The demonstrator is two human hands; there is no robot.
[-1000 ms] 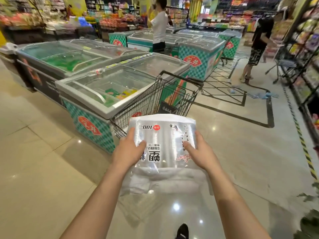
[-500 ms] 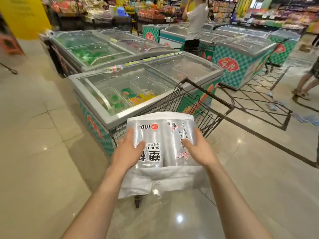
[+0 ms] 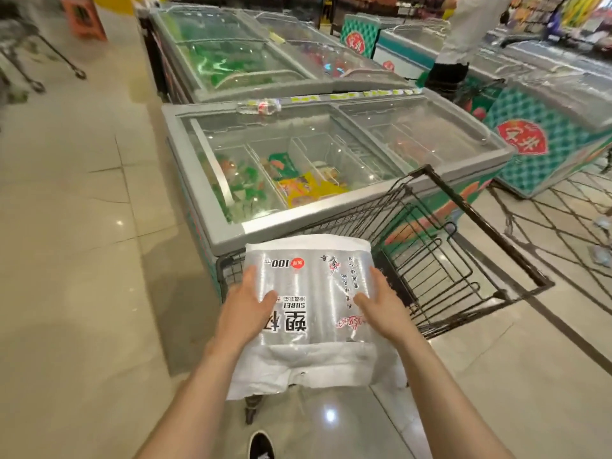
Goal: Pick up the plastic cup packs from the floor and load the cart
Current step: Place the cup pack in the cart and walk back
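Observation:
I hold a clear plastic cup pack (image 3: pixel 314 293) with black and red print and white ends, flat in front of me. My left hand (image 3: pixel 245 309) grips its left side, thumb on top. My right hand (image 3: pixel 381 309) grips its right side the same way. The pack hangs over the near left end of a black wire shopping cart (image 3: pixel 463 246), whose basket looks empty where it shows. No other cup packs are in view.
A glass-topped chest freezer (image 3: pixel 298 160) stands right behind the cart, with more freezers (image 3: pixel 231 51) beyond and to the right. A person in a white shirt (image 3: pixel 463 38) stands at the far right. Beige tiled floor (image 3: pixel 73 260) spreads to the left. My shoe (image 3: pixel 261 445) shows below.
I have stepped closer to the cart and freezer, and the view has tilted down. The pack now reaches over the cart's near end. My grip on it is unchanged.

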